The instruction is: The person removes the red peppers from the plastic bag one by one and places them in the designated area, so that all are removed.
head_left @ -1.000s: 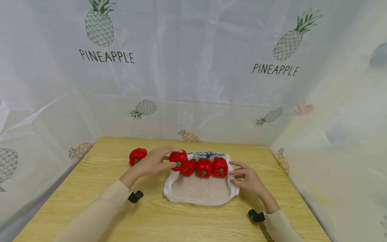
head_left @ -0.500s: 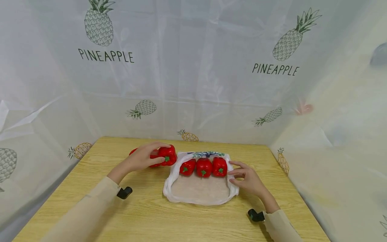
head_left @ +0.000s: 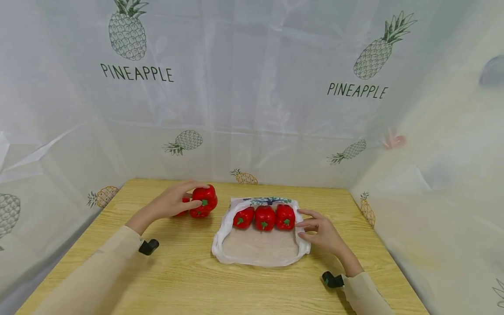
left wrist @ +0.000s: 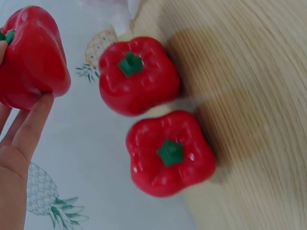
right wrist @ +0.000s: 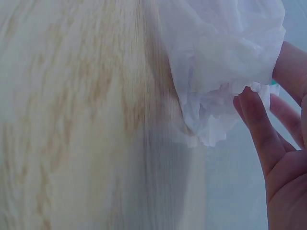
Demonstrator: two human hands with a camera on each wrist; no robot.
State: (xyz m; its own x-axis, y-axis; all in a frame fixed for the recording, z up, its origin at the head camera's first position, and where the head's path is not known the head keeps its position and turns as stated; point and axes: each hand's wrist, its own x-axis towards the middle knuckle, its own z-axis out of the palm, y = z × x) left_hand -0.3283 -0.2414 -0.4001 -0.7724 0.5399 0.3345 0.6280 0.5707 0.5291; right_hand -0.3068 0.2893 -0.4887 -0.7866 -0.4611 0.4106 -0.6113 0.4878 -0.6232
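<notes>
A red bell pepper (head_left: pixel 205 198) with a green stem sits in the grasp of my left hand (head_left: pixel 167 203), its fingers and thumb round the sides. Two more red peppers (left wrist: pixel 139 75) (left wrist: pixel 171 153) stand on the table just under and beside it. In the head view the hand and the held pepper partly cover them. To the right lies a white plastic bag (head_left: pixel 257 263), mouth held wide, with three red peppers (head_left: pixel 265 218) in a row inside. My right hand (head_left: pixel 324 234) touches the bag's right rim with spread, slightly bent fingers.
The wooden table (head_left: pixel 220 291) ends at a white pineapple-print curtain (head_left: pixel 252 109) behind and at both sides. Black wrist cameras (head_left: pixel 148 247) sit below both hands, at the sleeves.
My left hand has carried the pepper from over the bag's left side leftward, to above the two peppers on the table. The right hand and bag stay in place.
</notes>
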